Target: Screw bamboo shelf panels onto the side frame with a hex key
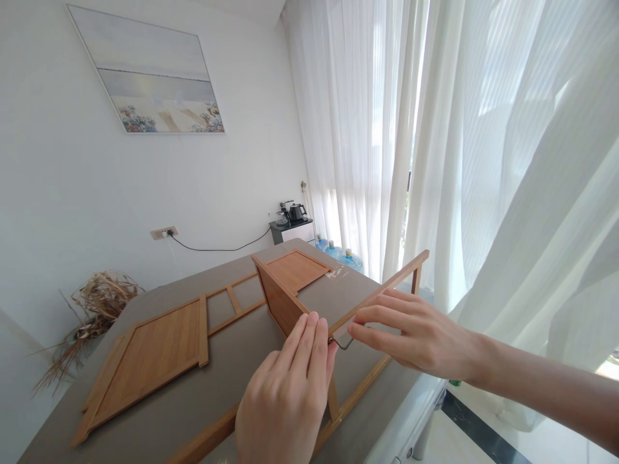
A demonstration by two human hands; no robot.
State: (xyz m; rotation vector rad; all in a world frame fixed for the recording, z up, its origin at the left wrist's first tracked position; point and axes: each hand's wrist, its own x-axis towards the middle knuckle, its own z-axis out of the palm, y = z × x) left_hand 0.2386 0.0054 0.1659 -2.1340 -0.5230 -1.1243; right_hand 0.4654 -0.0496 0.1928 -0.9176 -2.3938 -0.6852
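Note:
A bamboo furniture frame stands partly assembled on a grey table (pixel 232 399). An upright bamboo panel (pixel 278 299) rises from it, and a thin bamboo rail (pixel 387 283) runs from its near corner to the right. My left hand (pixel 290 393) presses its closed fingers against the panel's near corner where the rail meets it. My right hand (pixel 416 332) pinches a small metal hex key (pixel 342 343) at that joint, with its other fingers resting along the rail.
A flat bamboo side panel (pixel 155 351) lies on the table at the left. A small cabinet with a kettle (pixel 293 222) and water bottles (pixel 338 252) stand behind. White curtains (pixel 483 161) hang at the right, and dried grass (pixel 91 309) sits at the left.

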